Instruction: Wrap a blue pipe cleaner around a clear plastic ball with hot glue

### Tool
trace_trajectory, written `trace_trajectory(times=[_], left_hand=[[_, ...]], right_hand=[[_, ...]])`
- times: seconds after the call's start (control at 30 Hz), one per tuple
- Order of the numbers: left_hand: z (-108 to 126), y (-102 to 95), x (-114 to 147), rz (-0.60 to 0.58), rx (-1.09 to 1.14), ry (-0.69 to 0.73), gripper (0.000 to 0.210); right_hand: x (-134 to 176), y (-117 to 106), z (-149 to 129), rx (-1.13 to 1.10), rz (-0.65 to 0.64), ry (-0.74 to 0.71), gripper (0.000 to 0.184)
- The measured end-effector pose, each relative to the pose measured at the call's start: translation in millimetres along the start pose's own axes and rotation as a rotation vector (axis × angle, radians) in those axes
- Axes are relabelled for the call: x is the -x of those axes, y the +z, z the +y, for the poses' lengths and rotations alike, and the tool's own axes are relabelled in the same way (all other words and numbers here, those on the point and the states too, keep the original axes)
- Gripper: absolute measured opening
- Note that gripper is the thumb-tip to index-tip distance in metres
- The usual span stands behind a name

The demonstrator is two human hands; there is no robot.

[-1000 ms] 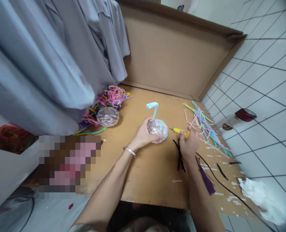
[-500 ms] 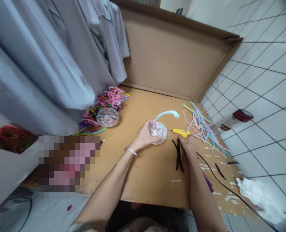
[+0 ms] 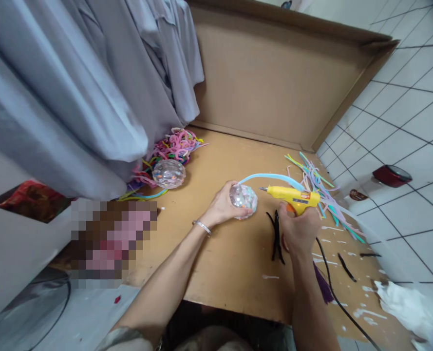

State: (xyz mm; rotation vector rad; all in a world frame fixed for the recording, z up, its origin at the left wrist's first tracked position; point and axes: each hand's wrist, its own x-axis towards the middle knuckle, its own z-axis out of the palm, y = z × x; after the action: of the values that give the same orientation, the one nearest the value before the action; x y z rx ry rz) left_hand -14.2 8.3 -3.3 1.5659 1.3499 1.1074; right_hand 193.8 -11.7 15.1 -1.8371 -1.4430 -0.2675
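Observation:
My left hand (image 3: pixel 226 204) is wrapped round a small clear ball (image 3: pixel 248 201) with pastel bits on it. From the top of the ball a light blue pipe cleaner (image 3: pixel 263 175) arches off to the right. In my right hand (image 3: pixel 301 228) is a yellow glue gun (image 3: pixel 292 196), its metal nozzle pointing left at the ball with a gap between them. Black pipe cleaners (image 3: pixel 275 236) lie on the table just left of my right wrist.
A second clear ball (image 3: pixel 169 174) rests by a heap of coloured pipe cleaners (image 3: pixel 179 144). Pastel pipe cleaners (image 3: pixel 313 170) lie at the right. A black cord (image 3: pixel 333 290) trails past my right arm. Cardboard (image 3: pixel 274 83) stands behind; grey cloth (image 3: pixel 103 87) hangs left. Crumpled white tissue (image 3: pixel 402 302) sits lower right.
The glue gun has come up higher and turned more side-on in my right hand. My left hand still holds the ball. The whole view has shifted slightly.

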Motion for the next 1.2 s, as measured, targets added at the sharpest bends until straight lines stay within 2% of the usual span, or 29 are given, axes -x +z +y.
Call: trace_trajectory(times=[0.1, 0.27, 0.43, 0.73, 1.2], left_hand=[[5.0, 0.0, 1.8, -0.013, 0.01, 0.008, 0.084], [10.3, 0.9, 4.0, -0.015, -0.036, 0.039, 0.082], [2.9, 4.4, 3.4, -0.01, -0.064, 0.112, 0.085], [-6.7, 7.6, 1.1, 0.012, -0.209, 0.252, 0.08], [-1.4, 7.4, 3.0, -0.019, -0.248, 0.261, 0.079]], right_hand=[[3.9, -3.0, -2.9, 0.058, 0.019, -0.011, 0.037], [10.3, -1.6, -4.3, 0.105, -0.066, -0.076, 0.037], [14.0, -1.1, -12.1, 0.188, -0.052, -0.005, 0.038], [15.0, 1.9, -11.3, 0.175, -0.014, -0.11, 0.032], [15.2, 2.0, -15.1, 0.172, -0.03, -0.06, 0.034]])
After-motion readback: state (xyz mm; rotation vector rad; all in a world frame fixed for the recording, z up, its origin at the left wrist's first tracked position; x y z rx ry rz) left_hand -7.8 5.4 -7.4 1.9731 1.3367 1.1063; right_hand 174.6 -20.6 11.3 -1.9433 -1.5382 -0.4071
